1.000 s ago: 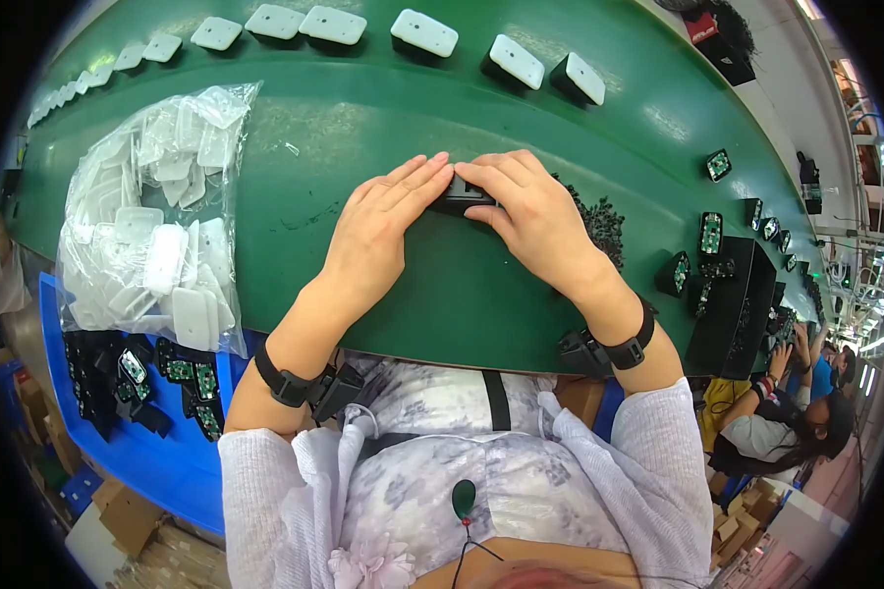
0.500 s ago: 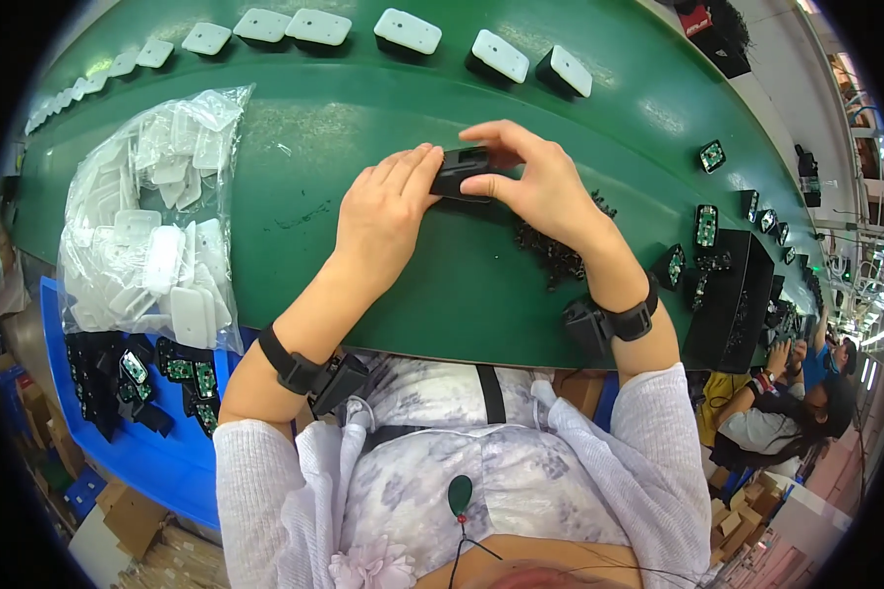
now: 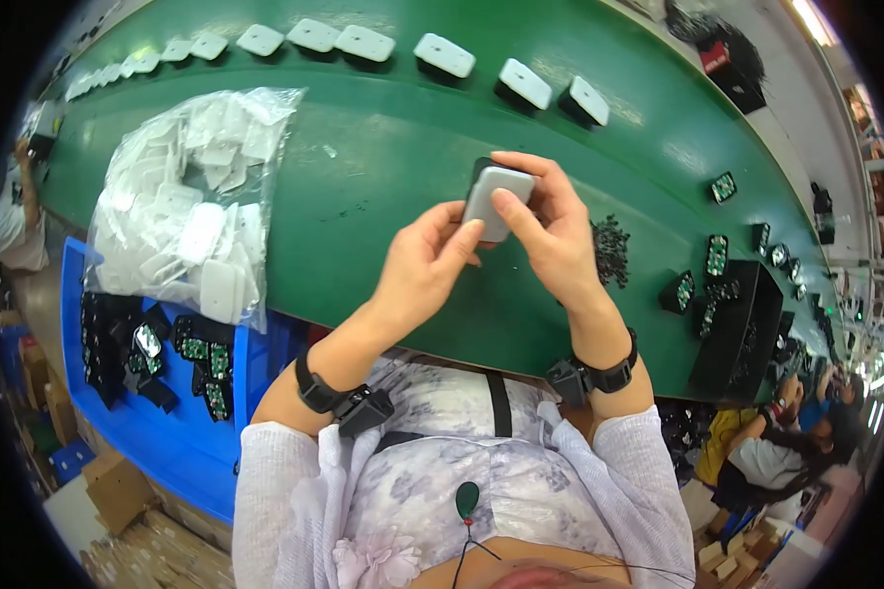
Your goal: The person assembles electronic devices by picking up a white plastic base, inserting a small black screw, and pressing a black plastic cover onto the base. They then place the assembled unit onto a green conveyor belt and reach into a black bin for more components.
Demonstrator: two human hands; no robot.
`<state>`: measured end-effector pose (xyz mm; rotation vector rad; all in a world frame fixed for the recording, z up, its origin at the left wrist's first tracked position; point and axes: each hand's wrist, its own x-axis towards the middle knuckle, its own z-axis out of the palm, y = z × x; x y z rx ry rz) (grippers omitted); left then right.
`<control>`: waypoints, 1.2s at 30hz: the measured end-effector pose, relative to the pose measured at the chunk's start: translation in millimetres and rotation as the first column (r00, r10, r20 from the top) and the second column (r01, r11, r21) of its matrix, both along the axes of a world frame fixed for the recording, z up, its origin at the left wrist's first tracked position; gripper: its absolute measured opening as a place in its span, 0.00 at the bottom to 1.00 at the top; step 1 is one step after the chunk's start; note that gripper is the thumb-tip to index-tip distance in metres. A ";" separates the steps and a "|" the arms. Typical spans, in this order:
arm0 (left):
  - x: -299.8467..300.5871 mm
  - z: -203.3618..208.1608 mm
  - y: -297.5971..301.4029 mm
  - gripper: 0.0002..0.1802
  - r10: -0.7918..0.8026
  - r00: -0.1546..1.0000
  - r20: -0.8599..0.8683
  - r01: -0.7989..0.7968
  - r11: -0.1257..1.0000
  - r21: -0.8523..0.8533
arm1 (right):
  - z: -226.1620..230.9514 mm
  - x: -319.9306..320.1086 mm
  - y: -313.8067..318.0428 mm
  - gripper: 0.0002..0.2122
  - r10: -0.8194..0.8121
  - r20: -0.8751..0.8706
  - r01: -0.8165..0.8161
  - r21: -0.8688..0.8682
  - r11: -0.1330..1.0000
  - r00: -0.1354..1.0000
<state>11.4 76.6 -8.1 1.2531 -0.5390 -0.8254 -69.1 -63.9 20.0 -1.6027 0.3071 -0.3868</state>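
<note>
The right hand is clamped on a smooth, round-cornered case — pale grey plate on top, black shell beneath — its thumb flat against the plate, its fingers curled around the far edge; the left hand has thumb and fingertips pinched at the case's near left edge; the case is held over a glossy green table; right of the case lies a heap of tiny dark bits; left of it, a crinkled clear bag bulges with thin white plates; beyond it curves a row of white-topped black blocks.
</note>
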 end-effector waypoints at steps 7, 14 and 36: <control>-4.1 9.4 -4.9 0.19 -0.002 0.992 0.127 0.004 1.000 -0.018 | 14.8 -6.2 -2.6 0.16 -0.071 0.073 0.082 -0.164 0.983 0.995; 82.1 46.4 51.5 0.11 0.180 0.633 0.753 -0.398 0.910 0.118 | 31.7 -36.0 -45.0 0.15 -0.135 0.147 0.163 -0.205 0.965 0.980; -10.2 37.2 13.2 0.19 -0.045 0.998 -0.043 0.052 0.982 0.184 | 5.0 -31.4 11.1 0.16 -0.083 0.021 0.080 0.102 0.992 0.996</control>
